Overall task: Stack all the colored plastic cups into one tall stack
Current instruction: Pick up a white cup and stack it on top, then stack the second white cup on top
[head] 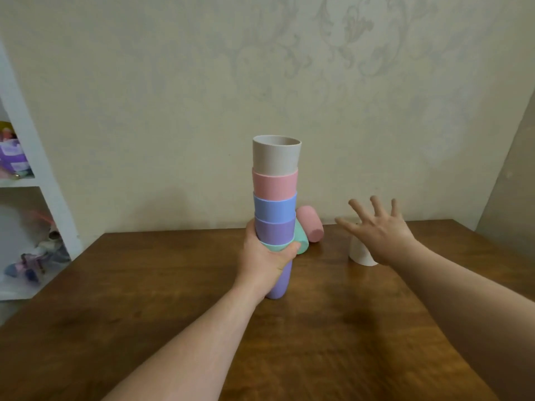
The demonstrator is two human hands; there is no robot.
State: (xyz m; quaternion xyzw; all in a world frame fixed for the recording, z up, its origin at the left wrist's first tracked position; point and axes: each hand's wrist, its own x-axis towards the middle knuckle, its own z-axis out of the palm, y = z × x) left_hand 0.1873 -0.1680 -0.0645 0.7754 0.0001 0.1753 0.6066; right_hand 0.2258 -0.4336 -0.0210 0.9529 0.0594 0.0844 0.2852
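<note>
A tall stack of cups (275, 204) stands upright on the wooden table (173, 285): beige on top, then pink, blue, purple, green, and a purple one at the bottom. My left hand (265, 261) grips the stack low down, around the green and bottom purple cups. Behind the stack a pink cup (311, 224) and a green cup (301, 240) lie on their sides. A white cup (360, 253) stands upside down to the right. My right hand (379, 230) hovers over it with fingers spread, holding nothing and partly hiding it.
A white shelf unit (37, 169) with toys stands at the left, beside the table's left edge. A pale patterned wall (260, 68) runs right behind the table's far edge.
</note>
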